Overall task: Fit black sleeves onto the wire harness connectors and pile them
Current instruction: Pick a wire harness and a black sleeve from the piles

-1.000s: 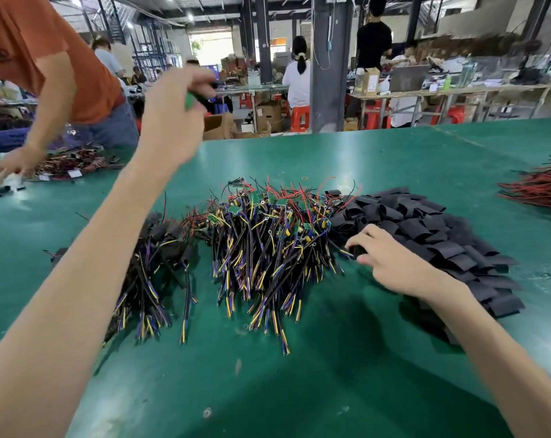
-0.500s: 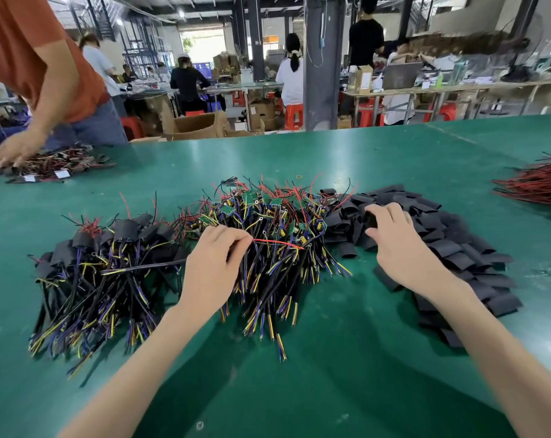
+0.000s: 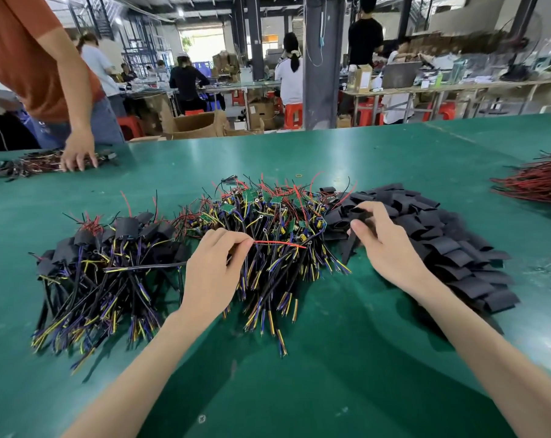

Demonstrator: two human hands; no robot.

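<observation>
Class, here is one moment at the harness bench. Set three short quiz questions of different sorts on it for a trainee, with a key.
1. True or false: the left hand pinches a red wire.
2. The pile of loose sleeves lies on which side of the bare harnesses? A: the person's left. B: the person's right. C: nearer the person.
3. Fill in: the right hand holds one black ____.
Key: 1 true; 2 B; 3 sleeve.
</observation>
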